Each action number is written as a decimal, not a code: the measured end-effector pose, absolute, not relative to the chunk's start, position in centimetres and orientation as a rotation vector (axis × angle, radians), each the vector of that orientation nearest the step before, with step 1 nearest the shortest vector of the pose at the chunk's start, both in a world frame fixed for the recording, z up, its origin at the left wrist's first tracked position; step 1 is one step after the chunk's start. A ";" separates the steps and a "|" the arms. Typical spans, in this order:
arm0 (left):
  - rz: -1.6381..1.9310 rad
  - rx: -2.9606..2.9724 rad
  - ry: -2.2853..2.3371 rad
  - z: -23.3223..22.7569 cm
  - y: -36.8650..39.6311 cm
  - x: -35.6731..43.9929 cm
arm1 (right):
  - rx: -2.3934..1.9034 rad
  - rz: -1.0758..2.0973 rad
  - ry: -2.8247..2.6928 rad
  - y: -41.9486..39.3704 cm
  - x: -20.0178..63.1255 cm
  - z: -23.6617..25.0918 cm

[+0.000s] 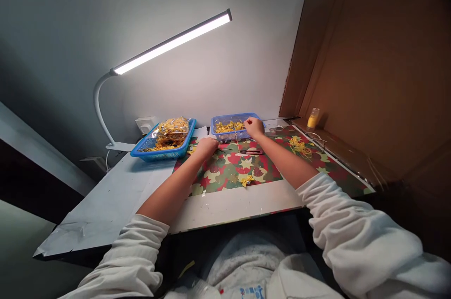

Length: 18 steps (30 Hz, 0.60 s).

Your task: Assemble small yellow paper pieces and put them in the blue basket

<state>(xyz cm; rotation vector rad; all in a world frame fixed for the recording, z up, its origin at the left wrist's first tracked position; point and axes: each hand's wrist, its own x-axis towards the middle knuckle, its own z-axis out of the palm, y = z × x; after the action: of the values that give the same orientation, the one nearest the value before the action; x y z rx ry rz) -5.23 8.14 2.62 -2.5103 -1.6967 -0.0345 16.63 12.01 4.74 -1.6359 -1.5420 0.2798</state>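
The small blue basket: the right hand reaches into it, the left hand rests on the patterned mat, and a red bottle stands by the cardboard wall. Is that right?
Not quite. In the head view the bottle by the cardboard wall is yellow, not red. The rest holds: the right hand reaches into the small blue basket, and the left hand rests on the patterned mat.

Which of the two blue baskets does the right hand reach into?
The smaller blue basket, the one further right, with loose yellow pieces; the right hand rests at its rim. The larger blue basket holds a clear bag.
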 end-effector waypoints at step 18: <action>-0.905 -2.289 -1.332 5.0 3.5 -3.6 | -1.386 -0.162 -2.624 6.6 8.7 2.7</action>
<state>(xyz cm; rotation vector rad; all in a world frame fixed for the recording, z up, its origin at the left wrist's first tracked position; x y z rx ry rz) -3.58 3.51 5.05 -2.2892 -1.3318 -0.9053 8.72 6.65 2.71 -1.3855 -2.6236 -0.1622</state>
